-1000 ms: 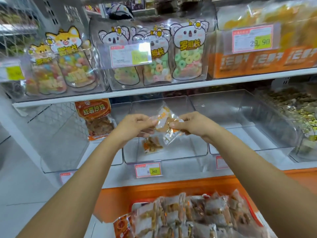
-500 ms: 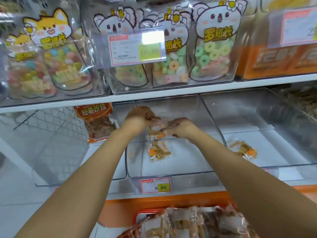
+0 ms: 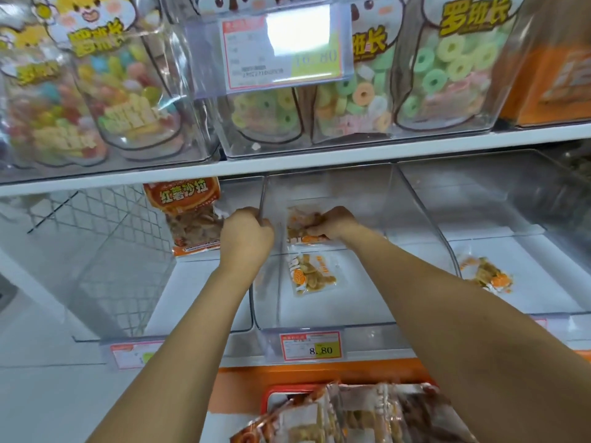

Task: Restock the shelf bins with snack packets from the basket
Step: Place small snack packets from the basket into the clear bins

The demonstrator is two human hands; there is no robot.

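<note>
The snack packet (image 3: 299, 227) is up at the back of the middle clear bin (image 3: 323, 325), pinched in the right hand (image 3: 334, 222), fingers curled over its top edge. A second packet (image 3: 312, 274) lies flat on the bin floor just in front of it. The left hand (image 3: 246, 239) sits fisted against the bin's left wall; whether those fingers hold anything cannot be told. One more packet (image 3: 486, 275) lies in the right-hand bin (image 3: 511, 193). Down below, the red basket (image 3: 279, 391) is heaped with packets.

Snack packet (image 3: 299, 227) in right hand (image 3: 336, 222), inside middle bin (image 3: 355, 302), second packet (image 3: 311, 274) flat
</note>
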